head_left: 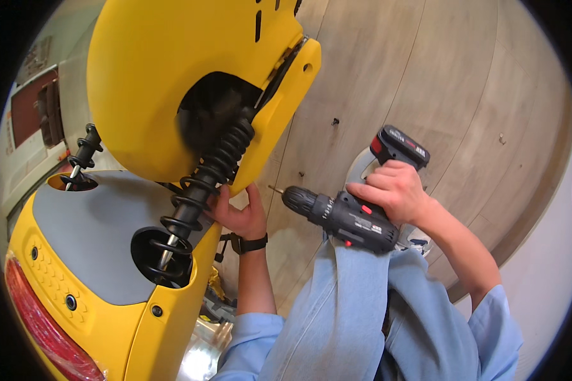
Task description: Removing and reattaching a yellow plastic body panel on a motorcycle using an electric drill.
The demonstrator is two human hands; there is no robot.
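Pointing its bit (276,188) toward the left hand (243,218), the black cordless drill (362,223) sits in the right hand (397,190), with bare floor showing between the bit and the left hand. The right hand is closed around the drill's grip, thumb side toward the chuck, and the battery pack (403,146) juts out beyond the fist. The right forearm slopes up to the drill from the lower right, elbow bent.

Just left of the drill's tip, the left hand is raised and partly open beside the black coil-spring shock (203,184), one finger up at the edge of the yellow shell (146,89). Its other fingers are partly hidden behind the spring, so whether they hold anything cannot be told. The left forearm rises almost straight, a black band (251,244) at its wrist.

Below the drill are legs in light-blue jeans (337,305). The yellow shell spreads to the drill's upper left; to its lower left stands a yellow body (165,324) with a grey panel (102,235) and a red film-wrapped strip (51,324). Above the drill, a small dark piece (335,121) lies on the wood-plank floor (375,57).
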